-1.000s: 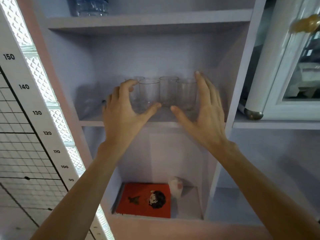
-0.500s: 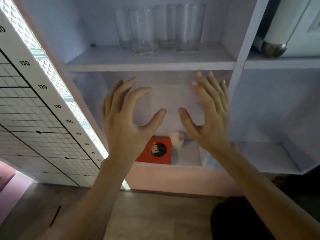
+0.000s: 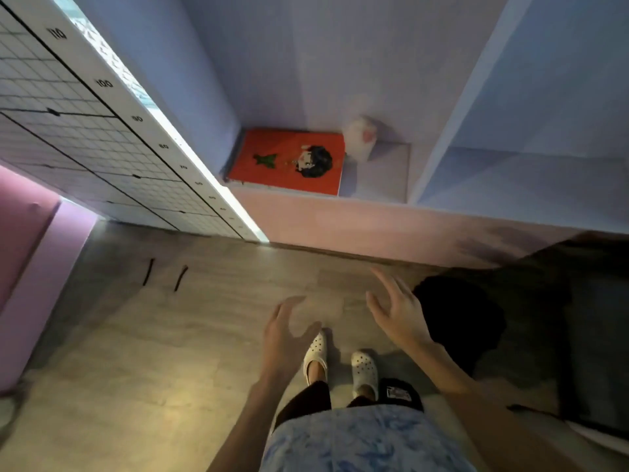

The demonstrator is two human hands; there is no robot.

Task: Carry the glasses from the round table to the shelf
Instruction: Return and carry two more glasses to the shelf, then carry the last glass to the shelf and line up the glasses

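My left hand (image 3: 286, 335) hangs low over the wooden floor, fingers spread and holding nothing. My right hand (image 3: 398, 311) is beside it, a little higher and to the right, also spread and empty. Both are well below and in front of the pale lilac shelf unit (image 3: 439, 137), of which only the bottom compartment shows. No glasses and no round table are in view; the shelf board with the glasses lies above the frame.
An orange book (image 3: 289, 161) and a small white figure (image 3: 360, 137) lie in the bottom compartment. A white height chart (image 3: 102, 131) leans at the left, a pink panel (image 3: 30, 267) beyond it. A dark rug (image 3: 531, 318) spreads at the right. My feet (image 3: 340, 366) stand on the floor.
The view has tipped down from the shelf to the floor. Both hands have let go of the glasses, dropped away from the shelf and now hang empty by my feet.
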